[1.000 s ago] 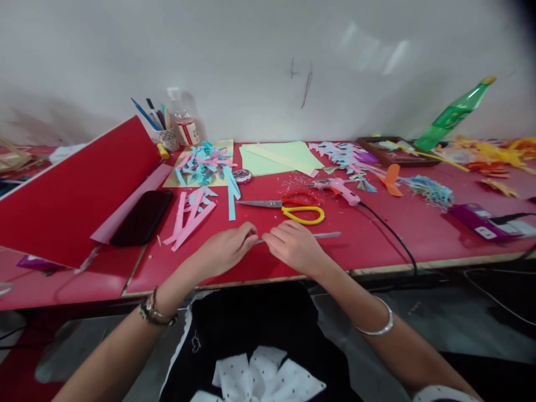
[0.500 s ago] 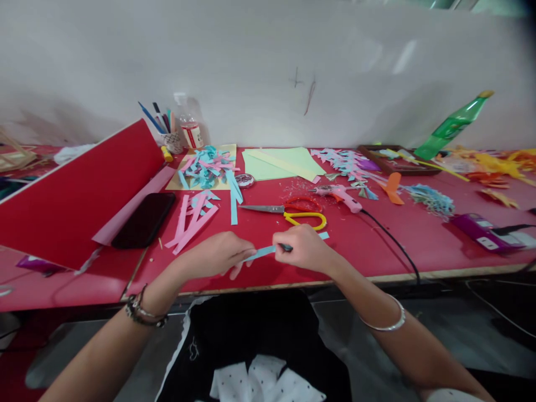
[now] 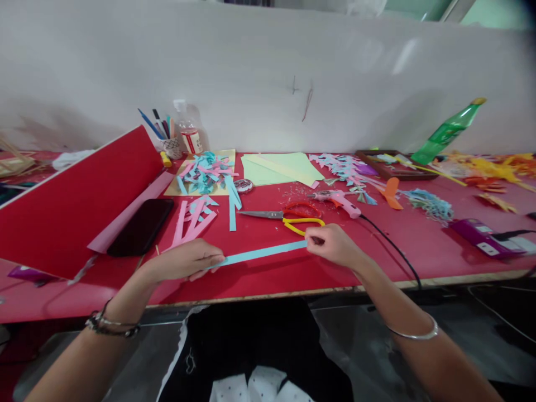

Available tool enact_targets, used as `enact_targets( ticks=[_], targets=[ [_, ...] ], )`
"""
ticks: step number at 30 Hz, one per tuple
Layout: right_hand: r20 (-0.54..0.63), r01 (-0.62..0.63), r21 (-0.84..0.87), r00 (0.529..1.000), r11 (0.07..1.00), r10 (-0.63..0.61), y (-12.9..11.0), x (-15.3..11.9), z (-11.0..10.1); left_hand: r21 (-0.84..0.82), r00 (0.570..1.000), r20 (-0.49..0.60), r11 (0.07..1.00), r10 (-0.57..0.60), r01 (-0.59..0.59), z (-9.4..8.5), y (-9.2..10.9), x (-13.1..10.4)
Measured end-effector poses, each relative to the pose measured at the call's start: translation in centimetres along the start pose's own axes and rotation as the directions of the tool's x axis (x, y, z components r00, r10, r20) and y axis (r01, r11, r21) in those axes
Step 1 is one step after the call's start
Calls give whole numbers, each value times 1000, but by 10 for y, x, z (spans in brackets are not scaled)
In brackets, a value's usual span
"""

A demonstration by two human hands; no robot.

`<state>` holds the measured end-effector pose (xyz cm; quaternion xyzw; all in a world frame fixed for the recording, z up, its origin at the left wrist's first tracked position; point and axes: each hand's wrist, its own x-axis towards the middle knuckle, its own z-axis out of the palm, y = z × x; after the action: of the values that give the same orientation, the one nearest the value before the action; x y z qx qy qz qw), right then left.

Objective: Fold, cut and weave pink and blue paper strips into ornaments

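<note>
A blue paper strip is stretched nearly level above the front part of the red table. My left hand pinches its left end, and my right hand is closed on the right end. Scissors with red and yellow handles lie just behind, the yellow loop close to my right fingers. Pink paper strips lie beyond my left hand. Farther back is a pile of blue and pink folded pieces on a yellowish sheet.
A black phone and a leaning red board are at the left. Behind the scissors lie green sheets and a pink glue gun with a cable. A tilted green bottle stands by a tray at the back right.
My hands have moved apart, left hand to the left and right hand to the right. Much more of the blue strip now shows between them. The view has tilted slightly up.
</note>
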<state>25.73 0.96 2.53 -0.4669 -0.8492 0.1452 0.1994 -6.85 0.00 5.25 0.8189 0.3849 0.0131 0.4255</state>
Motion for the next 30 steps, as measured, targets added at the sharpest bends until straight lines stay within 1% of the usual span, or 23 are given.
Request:
enact_targets(
  ticks=[1,2,4,5,6,7,8,9,10,11,13,14,15,16,18,20,21,22,24,26,28,30],
  targets=[
    [-27,-21,-27,999,999,20,4,0,-2,1,1000,7,1000,-11,11,-1,0,-1],
    [-80,-51,-63,996,997,46,6,0,-4,-5,1000,9,1000,-26,26,-2,0,-1],
    [-251,-102,-145,966,984,63,5,2,-7,-28,998,14,998,-57,57,-3,2,-1],
    [-334,-103,-174,942,979,39,1,4,-8,-40,998,17,997,-69,69,-3,3,-1],
    [-383,-74,-194,924,978,-6,-5,7,-9,-47,997,21,996,-77,78,-3,5,0],
    [-390,-14,-201,918,979,-67,-13,10,-8,-50,996,29,995,-81,82,-4,6,1],
    [-323,72,-178,938,981,-127,-22,13,-7,-49,996,41,996,-78,80,-4,9,3],
    [-222,150,-145,958,978,-180,-32,16,-5,-45,996,51,996,-70,72,-4,10,5],
    [-123,201,-108,969,974,-214,-41,18,-3,-42,996,61,997,-59,61,-5,12,6],
    [-27,240,-64,970,969,-242,-49,21,-1,-40,996,73,998,-50,53,-5,13,7],
    [168,280,47,944,959,-284,-58,25,4,-34,995,91,998,-51,54,-6,13,9],
    [238,283,98,924,954,-298,-60,26,6,-19,994,89,998,-65,67,-6,13,9],
    [284,279,138,908,950,-308,-61,28,7,9,994,79,997,-80,80,-6,13,10],
    [306,272,166,900,948,-312,-62,29,9,53,994,54,994,-94,91,-5,13,10],
    [300,245,192,907,950,-294,-62,31,10,172,995,-52,980,-89,97,-2,17,11],
    [307,183,225,919,957,-248,-65,34,11,303,982,-186,950,-21,78,4,24,15],
    [324,143,253,920,957,-223,-67,35,11,362,972,-233,930,28,60,7,28,17],
    [343,105,282,917,954,-202,-70,37,12,415,964,-255,909,75,39,11,33,20],
    [363,64,317,914,946,-183,-74,39,13,499,961,-244,867,128,11,20,40,27],
    [348,75,309,919,948,-186,-75,40,16,546,965,-232,838,123,24,28,42,33],
    [335,100,288,921,952,-198,-75,40,19,572,964,-242,819,113,47,34,39,36],
    [339,124,289,914,949,-223,-74,39,21,604,961,-245,796,128,48,39,34,38]
  ],
)
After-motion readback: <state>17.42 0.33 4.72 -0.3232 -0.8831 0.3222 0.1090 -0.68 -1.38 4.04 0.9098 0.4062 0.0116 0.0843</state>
